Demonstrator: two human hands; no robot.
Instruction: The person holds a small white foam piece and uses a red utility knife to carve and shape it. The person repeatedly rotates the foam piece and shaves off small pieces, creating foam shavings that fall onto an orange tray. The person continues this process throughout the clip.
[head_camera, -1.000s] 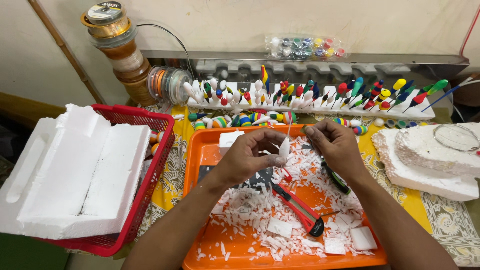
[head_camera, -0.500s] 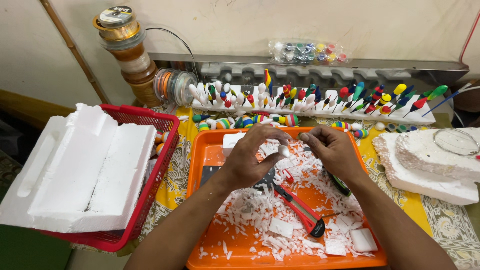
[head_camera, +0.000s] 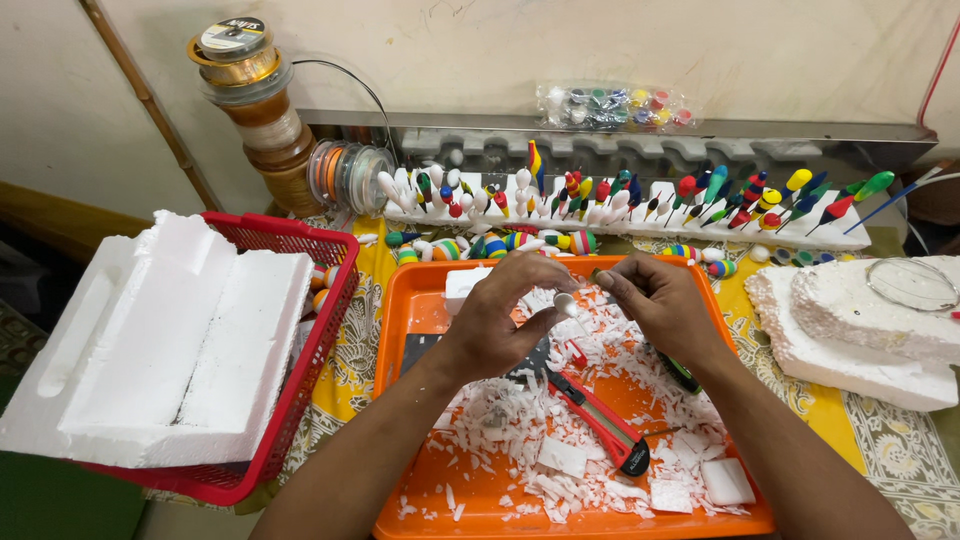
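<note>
My left hand (head_camera: 505, 320) pinches a small white foam piece (head_camera: 565, 301) above the orange tray (head_camera: 410, 420). My right hand (head_camera: 660, 300) is closed just to its right, fingertips next to the piece and pinching something small and dark that I cannot make out. Both hands hover over a heap of white foam shavings (head_camera: 560, 420). A red utility knife (head_camera: 597, 420) lies in the shavings below the hands. A dark green-handled tool (head_camera: 682, 372) lies under my right wrist.
A red basket (head_camera: 300, 390) at left holds big foam blocks (head_camera: 160, 340). A foam rack (head_camera: 640, 225) of painted floats runs along the back. Spools of line (head_camera: 250, 90) stand back left. Foam slabs (head_camera: 860, 330) and a wire ring (head_camera: 910, 283) lie right.
The view tilted down a little. My hands stayed together over the tray, turning the small foam piece between the fingertips. The knife has not moved.
</note>
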